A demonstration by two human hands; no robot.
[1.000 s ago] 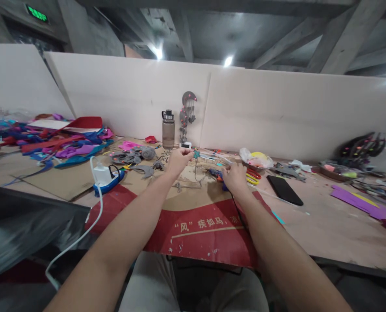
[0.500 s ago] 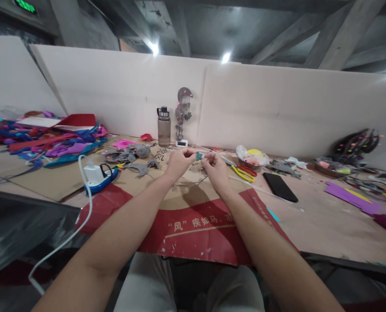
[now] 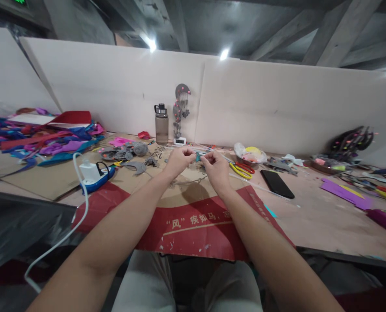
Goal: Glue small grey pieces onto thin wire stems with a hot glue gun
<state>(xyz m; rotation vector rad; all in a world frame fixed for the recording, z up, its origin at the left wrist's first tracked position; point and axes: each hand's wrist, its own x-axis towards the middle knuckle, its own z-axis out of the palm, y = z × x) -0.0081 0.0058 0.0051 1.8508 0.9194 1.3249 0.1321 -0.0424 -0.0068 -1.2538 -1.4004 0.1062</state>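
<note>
A small teal piece (image 3: 198,157), perhaps felt, is held up between my two hands above the cardboard sheet (image 3: 186,195). My left hand (image 3: 180,162) pinches its left side with thumb and forefinger. At its right edge my right hand (image 3: 216,166) is closed in a pinch, fingertips against the piece; anything finer between them is too small to make out. Thin grey cord (image 3: 193,181) lies on the cardboard below. Left of my hands are a grey crescent (image 3: 137,167) and a pile of grey felt pieces (image 3: 119,153).
Behind stand a water bottle (image 3: 161,125) and a hanging grey moon ornament (image 3: 181,104). To the right lie yellow-handled scissors (image 3: 241,170), a black phone (image 3: 277,184) and a bowl (image 3: 249,155). A blue power strip (image 3: 97,182) with a white cable and colourful felt scraps (image 3: 56,138) occupy the left.
My hands stay together around the teal piece, which has turned slightly between the fingertips. The whole view has shifted a little.
</note>
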